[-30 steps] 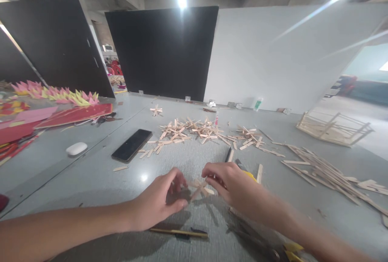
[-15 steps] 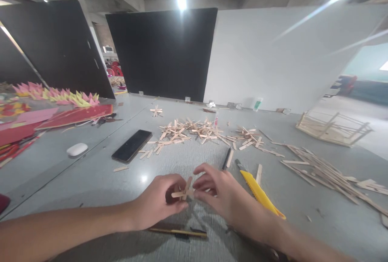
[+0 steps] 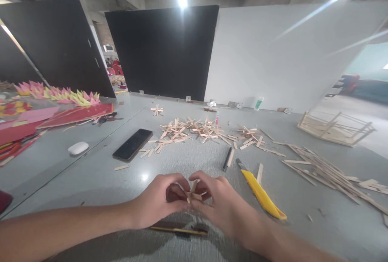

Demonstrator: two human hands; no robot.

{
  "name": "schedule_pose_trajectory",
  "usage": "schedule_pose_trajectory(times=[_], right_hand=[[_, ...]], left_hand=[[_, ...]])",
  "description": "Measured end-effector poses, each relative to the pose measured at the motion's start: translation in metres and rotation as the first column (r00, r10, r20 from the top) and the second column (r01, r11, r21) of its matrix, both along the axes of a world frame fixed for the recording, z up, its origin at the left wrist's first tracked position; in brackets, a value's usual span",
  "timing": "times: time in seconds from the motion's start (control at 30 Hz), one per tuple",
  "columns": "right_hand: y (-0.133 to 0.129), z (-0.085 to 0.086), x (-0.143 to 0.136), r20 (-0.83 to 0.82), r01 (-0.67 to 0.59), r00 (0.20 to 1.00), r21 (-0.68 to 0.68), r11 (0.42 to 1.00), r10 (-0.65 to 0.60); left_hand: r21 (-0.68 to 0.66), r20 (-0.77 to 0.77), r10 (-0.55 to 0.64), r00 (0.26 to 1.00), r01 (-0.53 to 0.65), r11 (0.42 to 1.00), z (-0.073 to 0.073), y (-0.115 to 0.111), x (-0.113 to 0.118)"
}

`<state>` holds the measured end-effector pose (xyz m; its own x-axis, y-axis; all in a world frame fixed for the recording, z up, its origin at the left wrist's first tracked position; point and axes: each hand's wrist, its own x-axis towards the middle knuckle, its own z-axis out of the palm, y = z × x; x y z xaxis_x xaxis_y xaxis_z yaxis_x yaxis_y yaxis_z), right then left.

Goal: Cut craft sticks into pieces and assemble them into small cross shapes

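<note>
Between my two hands is a small star-like piece of crossed wooden sticks [image 3: 194, 192]. My left hand [image 3: 165, 197] pinches it from the left with thumb and fingertips. From the right, the thumb and curled fingers of my right hand [image 3: 216, 197] close on it too, and they hide part of it. Just below my hands lies a thin brown stick [image 3: 182, 230] with a dark patch on it. A yellow utility knife [image 3: 262, 195] rests right of my right hand, its blade pointing away. Beyond my hands are a dark pen [image 3: 227, 159] and a short wooden stick [image 3: 230, 157] side by side.
Loose and crossed wooden sticks [image 3: 188, 129] are heaped mid-table. A black phone [image 3: 132, 144] and white case [image 3: 78, 148] lie left. Long thin strips [image 3: 321, 171] and a stick frame [image 3: 336, 129] occupy the right. Black and white panels [image 3: 163, 51] stand along the back edge.
My right hand has moved left and closed onto the stick piece, which has turned and shifted slightly right. My left hand stays about where it was.
</note>
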<state>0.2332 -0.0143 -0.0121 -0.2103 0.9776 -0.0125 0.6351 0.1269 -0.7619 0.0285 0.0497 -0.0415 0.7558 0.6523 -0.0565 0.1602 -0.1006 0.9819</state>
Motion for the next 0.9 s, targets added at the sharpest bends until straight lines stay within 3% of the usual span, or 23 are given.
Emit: schedule_pose_trajectory(times=[0.13,0.37,0.7,0.9], right_hand=[[0.001,-0.003,0.0,0.033,-0.038,0.999,0.064,0.997,0.036],[0.004,-0.004,0.003,0.088,-0.118,0.99,0.109,0.987,0.108],[0.009,-0.003,0.006,0.06,-0.141,0.989,0.114,0.983,0.135],[0.014,-0.008,0.011,0.104,-0.132,0.988,0.152,0.98,0.117]], left_hand=[[0.022,-0.009,-0.014,1.0,0.014,1.0,0.001,0.0,0.0],[0.268,-0.07,0.119,0.99,-0.096,0.959,0.002,0.006,0.0],[0.373,-0.182,0.128,0.975,-0.052,0.926,0.001,0.008,-0.002],[0.465,-0.16,0.104,0.982,-0.018,0.885,-0.001,0.01,-0.001]])
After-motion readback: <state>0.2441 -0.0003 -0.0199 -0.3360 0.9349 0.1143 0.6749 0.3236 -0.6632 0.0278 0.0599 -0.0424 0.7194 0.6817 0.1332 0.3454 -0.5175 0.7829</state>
